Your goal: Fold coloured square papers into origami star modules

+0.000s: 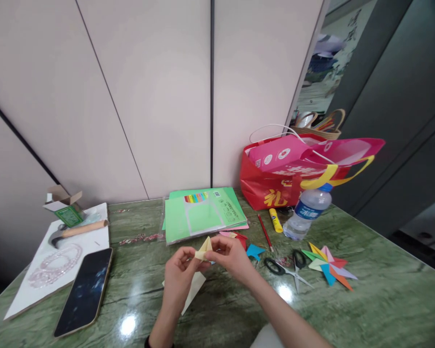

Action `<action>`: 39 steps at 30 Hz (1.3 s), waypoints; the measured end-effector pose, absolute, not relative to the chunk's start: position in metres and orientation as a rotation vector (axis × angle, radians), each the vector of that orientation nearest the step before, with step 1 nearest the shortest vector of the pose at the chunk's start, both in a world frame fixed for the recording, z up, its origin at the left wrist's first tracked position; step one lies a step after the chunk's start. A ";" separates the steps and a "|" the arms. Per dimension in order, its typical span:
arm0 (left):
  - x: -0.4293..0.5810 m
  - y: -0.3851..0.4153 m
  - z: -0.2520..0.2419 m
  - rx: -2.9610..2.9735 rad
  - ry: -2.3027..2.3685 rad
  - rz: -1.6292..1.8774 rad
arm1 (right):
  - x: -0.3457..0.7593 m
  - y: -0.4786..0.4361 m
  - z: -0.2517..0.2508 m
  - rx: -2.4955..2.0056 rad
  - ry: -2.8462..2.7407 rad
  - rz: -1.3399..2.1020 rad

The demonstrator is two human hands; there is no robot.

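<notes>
Now, yellow paper (205,247): it is up between your two hands, above the green table (137,299), with its folded tip at the top. Call this small piece the middle of your clock.
Left hand (178,271): it sits at eight o'clock, thumb and finger pinching the low left edge of the paper.
Right hand (232,253): it sits at three o'clock, thumb and finger pinching the right side. Some fingertips hide behind the paper, so I cannot tell how they press.
Weight: it should feel as light as a leaf, so you need hardly any squeeze.
Feel: likely thin and bendy where it is flat, and a bit stiffer where it is folded. It looks dull, not shiny, so it should not slip much.
Easy to hurt: a hard pinch could squash the tip, and a big pull could rip it or pop a fold open.
Best hold: take it low, on the folded edges, with soft finger pads. Mind the thin tip at twelve o'clock.
Pale paper (195,290): it lies on the table near six o'clock, partly under your left hand.
Scissors (294,273): between three and four o'clock, blades apart.
Paper star (326,266): farther out, at three o'clock, in many colors.
</notes>
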State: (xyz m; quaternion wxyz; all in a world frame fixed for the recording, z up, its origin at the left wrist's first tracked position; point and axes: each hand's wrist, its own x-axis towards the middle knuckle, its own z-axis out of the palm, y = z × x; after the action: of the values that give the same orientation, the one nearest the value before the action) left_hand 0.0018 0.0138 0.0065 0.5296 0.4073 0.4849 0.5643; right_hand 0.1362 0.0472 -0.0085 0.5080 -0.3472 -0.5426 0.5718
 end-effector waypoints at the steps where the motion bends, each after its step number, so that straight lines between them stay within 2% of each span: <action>1: 0.002 0.014 0.006 0.982 1.141 1.343 | 0.136 0.047 -0.008 -0.834 -1.319 1.370; 8: 0.003 0.013 0.007 1.047 1.053 1.297 | 0.141 0.046 0.000 -0.891 -1.397 1.305; 24: 0.004 0.009 0.009 1.076 1.009 1.125 | 0.148 0.052 -0.006 -0.892 -1.418 1.400; 39: 0.004 0.010 0.007 1.060 0.985 1.103 | 0.146 0.047 0.001 -0.945 -1.374 1.368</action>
State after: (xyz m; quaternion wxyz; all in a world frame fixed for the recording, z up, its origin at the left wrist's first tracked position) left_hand 0.0043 0.0098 0.0067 0.6139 0.4597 0.4274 0.4787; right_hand 0.1457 0.0470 0.0014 0.4727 -0.3862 -0.5612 0.5590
